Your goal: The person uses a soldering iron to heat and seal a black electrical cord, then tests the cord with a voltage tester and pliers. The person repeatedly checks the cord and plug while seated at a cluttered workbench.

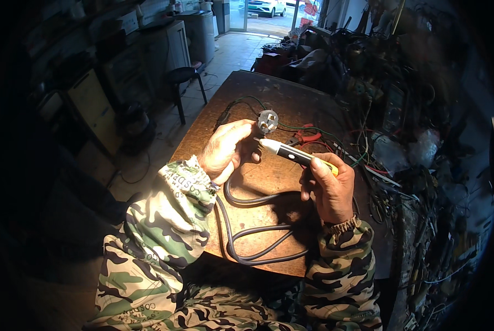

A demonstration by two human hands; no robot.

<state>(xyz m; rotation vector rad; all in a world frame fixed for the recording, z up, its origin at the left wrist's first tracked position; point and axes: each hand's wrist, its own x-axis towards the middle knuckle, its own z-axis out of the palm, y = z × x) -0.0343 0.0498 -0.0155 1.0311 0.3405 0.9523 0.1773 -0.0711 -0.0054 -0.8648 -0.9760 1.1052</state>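
Note:
My left hand is closed on a power plug, whose flat metal pins face up. My right hand grips a pen-shaped voltage tester with a white tip, a dark middle and a yellow end. The tester's tip points left, just below the plug and close to my left fingers; whether it touches anything I cannot tell. A thick black cable lies in loops on the wooden table beneath my hands. Beyond the tester are red-handled pliers, partly hidden.
Thin green and black wires lie across the table's far part. Heaped cables and parts crowd the right side, with a multimeter among them. To the far left stands a black stool near grey cabinets.

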